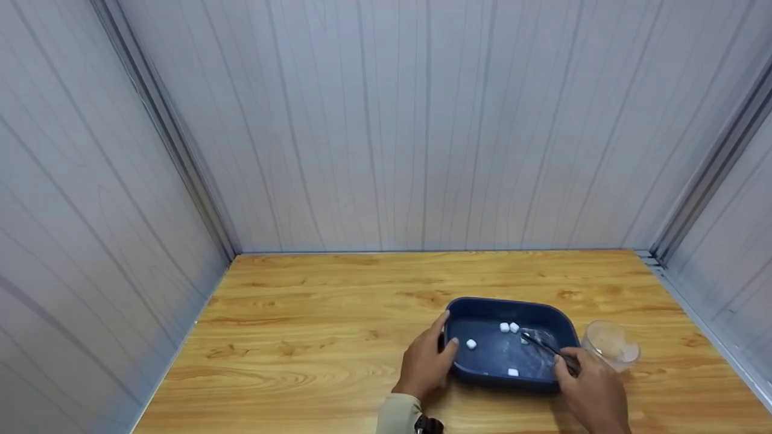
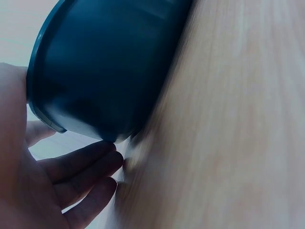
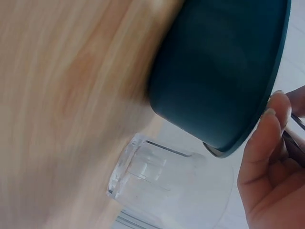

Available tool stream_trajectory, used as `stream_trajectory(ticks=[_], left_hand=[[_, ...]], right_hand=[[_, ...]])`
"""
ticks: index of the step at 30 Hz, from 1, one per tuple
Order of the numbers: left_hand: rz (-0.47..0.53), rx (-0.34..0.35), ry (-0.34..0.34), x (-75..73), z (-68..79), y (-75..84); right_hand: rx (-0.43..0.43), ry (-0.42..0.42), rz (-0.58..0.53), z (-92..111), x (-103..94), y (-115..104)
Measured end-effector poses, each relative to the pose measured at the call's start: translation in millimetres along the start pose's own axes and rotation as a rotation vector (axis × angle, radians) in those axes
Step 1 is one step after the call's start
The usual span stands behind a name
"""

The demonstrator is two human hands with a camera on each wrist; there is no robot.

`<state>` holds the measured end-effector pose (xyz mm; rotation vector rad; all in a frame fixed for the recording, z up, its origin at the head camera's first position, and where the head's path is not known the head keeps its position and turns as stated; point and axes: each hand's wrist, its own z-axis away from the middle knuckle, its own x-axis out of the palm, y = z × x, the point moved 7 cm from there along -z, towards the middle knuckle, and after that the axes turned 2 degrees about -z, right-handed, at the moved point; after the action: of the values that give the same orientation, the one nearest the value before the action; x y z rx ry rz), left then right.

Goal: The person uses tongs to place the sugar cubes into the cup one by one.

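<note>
A dark blue rectangular dish (image 1: pixel 482 378) rests on the table, with several small white cubes (image 1: pixel 471 344) spread over its bottom and whitish smears toward its right side. My left hand (image 1: pixel 426 360) holds the dish's left end, thumb at the rim and fingers along the outside, below the end handle in the left wrist view. Over the right rim, my right hand (image 1: pixel 594 386) pinches slender dark tongs (image 1: pixel 546 345), which slant down into the dish. Their tips are at a white cube (image 1: pixel 524 340); I cannot tell whether they grip it.
A clear glass cup (image 1: pixel 621 355) stands just right of the dish, close beside my right hand; its base shows in the right wrist view. Wood-grain tabletop (image 1: pixel 301 337) extends to the left. Pale panel walls (image 1: pixel 386 132) enclose the table at the back and both sides.
</note>
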<state>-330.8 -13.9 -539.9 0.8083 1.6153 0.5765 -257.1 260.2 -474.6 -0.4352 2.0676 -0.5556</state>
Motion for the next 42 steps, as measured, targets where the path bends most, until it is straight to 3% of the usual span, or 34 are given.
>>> stream_trajectory(ticks=[19, 38, 42], left_hand=[[-0.007, 0.011, -0.005, -1.0, 0.8, 0.2], [0.0, 0.008, -0.005, -0.8, 1.3, 0.9], [0.0, 0.014, -0.002, -1.0, 1.5, 1.5]], right_hand=[[-0.04, -0.02, 0.011, -3, 8.7, 0], [0.001, -0.097, 0.093, -3, 17.0, 1], [-0.011, -0.081, 0.091, -2, 17.5, 1]])
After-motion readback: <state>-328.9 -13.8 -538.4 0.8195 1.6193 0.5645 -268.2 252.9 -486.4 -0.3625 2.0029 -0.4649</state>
